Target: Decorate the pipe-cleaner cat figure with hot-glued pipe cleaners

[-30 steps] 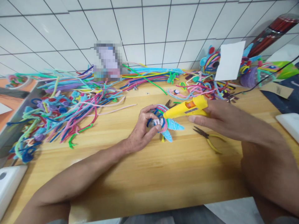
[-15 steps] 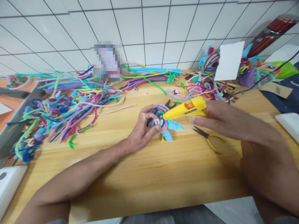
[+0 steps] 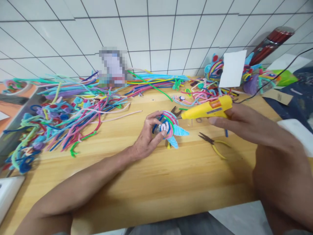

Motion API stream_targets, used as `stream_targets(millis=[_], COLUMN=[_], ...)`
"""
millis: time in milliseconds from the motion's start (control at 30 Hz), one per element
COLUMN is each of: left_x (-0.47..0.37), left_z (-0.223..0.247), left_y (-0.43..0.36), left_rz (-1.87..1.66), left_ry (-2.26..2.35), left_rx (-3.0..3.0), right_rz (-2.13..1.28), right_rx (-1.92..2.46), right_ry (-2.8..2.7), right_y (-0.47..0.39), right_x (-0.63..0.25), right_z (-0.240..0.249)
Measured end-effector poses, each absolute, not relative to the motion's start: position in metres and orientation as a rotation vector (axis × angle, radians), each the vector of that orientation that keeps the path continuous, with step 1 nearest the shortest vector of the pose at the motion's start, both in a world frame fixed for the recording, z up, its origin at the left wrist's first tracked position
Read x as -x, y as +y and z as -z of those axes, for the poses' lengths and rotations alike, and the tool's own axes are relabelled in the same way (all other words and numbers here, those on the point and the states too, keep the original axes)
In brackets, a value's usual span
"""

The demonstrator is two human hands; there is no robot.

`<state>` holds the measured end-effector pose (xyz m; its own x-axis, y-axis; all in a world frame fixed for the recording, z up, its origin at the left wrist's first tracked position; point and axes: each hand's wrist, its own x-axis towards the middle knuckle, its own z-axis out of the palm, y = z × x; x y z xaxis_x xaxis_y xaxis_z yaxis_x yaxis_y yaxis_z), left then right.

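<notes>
My left hand (image 3: 149,135) is closed around a small craft figure (image 3: 169,125), a clear plastic body wrapped in pink, green and blue pipe cleaners with two light-blue pointed pieces. A white and dark-blue round patch shows between thumb and fingers. In my right hand (image 3: 241,120) is a yellow hot glue gun (image 3: 207,108), its nozzle just right of the figure and apart from it. Pliers with yellow handles (image 3: 215,143) lie on the wooden table (image 3: 156,189), below the glue gun. Dark jaws of another tool (image 3: 175,111) show behind the figure.
Heaps of coloured pipe cleaners (image 3: 80,111) cover the table's left and back. At the back right stand finished-looking pipe cleaner crafts (image 3: 216,70), a white card (image 3: 233,68) and a red cylinder (image 3: 272,44). A black cord (image 3: 276,80) runs along the right.
My right hand has drawn the glue gun up and right, taking its nozzle off the figure. My left hand still holds the figure in about the same place.
</notes>
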<state>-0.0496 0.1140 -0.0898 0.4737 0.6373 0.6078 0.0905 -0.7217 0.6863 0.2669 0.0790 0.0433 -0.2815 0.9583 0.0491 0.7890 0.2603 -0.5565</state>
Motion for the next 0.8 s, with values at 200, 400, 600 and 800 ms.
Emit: stream_targets(millis=[200,400,600,800], left_x=[0.049,0.050,0.050,0.046], left_z=[0.095,0.100,0.101,0.100], left_y=[0.114,0.118,0.121,0.117], left_rz=[-1.256,-1.281,-1.308,-1.338], left_ry=[0.659,0.662,0.661,0.641], left_rx=[-2.156,-2.181,-2.208,-2.188], right_rz=[-0.835,-0.591,-0.211,-0.058], right_rx=[1.803,1.906,2.189,2.217], right_ry=[-1.636,-1.220,-0.922,-1.034], right_y=[0.027,-0.034,-0.026,-0.016], right_x=[-0.325,-0.394,-0.423,-0.423], right_z=[-0.029,0.003,0.063,0.072])
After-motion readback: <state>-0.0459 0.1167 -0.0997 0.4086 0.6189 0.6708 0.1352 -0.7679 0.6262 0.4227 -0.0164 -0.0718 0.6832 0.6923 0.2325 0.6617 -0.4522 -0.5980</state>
